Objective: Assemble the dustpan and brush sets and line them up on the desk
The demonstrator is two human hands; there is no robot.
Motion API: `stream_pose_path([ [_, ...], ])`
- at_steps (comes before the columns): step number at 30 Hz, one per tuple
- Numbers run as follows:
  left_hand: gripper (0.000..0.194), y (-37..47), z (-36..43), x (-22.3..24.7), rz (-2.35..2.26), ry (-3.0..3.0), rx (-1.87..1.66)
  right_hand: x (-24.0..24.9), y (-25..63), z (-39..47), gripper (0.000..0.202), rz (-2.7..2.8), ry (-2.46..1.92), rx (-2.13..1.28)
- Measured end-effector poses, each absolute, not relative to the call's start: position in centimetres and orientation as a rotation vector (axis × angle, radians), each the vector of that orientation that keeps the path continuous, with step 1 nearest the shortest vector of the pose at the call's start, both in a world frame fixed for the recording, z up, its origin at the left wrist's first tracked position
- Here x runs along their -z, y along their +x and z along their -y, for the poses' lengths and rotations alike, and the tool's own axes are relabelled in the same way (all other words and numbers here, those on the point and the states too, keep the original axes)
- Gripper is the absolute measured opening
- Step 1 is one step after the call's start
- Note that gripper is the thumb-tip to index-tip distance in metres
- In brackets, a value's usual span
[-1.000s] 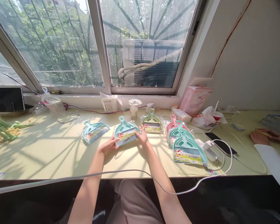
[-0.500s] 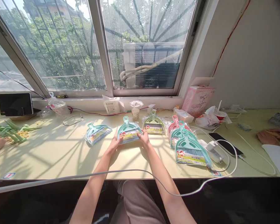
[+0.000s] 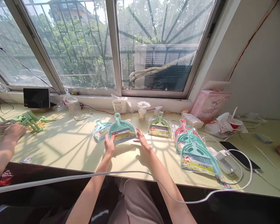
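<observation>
My left hand [image 3: 109, 145] grips the lower left corner of a teal dustpan and brush set [image 3: 122, 128] wrapped in clear plastic with a printed label. The set is raised and overlaps another teal set [image 3: 101, 129] lying on the table to its left. My right hand [image 3: 142, 140] is open beside the right edge of the held set, fingers spread. Further right lies a green dustpan set [image 3: 159, 125]. A pink dustpan set [image 3: 181, 125] is partly hidden behind two overlapping teal sets, the front one [image 3: 197, 158] nearest the table edge.
White cable [image 3: 214, 191] crosses in front of my arms. At right are a phone [image 3: 240, 155], a white charger [image 3: 225, 160] and a pink box [image 3: 211, 105]. A drink cup [image 3: 142, 111] stands by the window. At left, another person's hands [image 3: 15, 132] touch green pieces near a tablet [image 3: 36, 98].
The held set has been lifted and shifted left over the neighbouring teal set. My right hand has let go of it and opened. The view has turned left.
</observation>
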State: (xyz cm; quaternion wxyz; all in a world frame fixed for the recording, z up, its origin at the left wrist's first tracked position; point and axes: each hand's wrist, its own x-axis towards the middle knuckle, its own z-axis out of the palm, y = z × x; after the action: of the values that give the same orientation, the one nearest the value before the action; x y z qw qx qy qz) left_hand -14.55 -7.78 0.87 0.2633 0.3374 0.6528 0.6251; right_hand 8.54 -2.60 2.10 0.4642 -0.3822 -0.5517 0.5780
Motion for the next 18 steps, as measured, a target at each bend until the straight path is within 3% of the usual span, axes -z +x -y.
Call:
stream_pose_path([
  [6, 0.058, -19.9, 8.5, -3.2, -2.423, 0.903, -1.332, -2.4, 8.6, 1.8, 0.029, 1.237, -1.016, -1.285],
  [9, 0.056, -21.3, 8.0, -4.0, -2.581, 0.93, -1.312, -2.3, 8.7, 1.5, 0.018, 1.229, -1.022, -1.268],
  [14, 0.052, -21.7, 6.6, -3.7, -2.708, 0.949, -1.256, -2.1, 9.4, 1.6, 0.018, 1.209, -1.125, -1.038],
  [18, 0.068, -21.0, 6.3, -3.6, -2.719, 0.964, -1.323, -3.0, 12.2, 0.7, 0.034, 1.129, -1.282, -0.609],
])
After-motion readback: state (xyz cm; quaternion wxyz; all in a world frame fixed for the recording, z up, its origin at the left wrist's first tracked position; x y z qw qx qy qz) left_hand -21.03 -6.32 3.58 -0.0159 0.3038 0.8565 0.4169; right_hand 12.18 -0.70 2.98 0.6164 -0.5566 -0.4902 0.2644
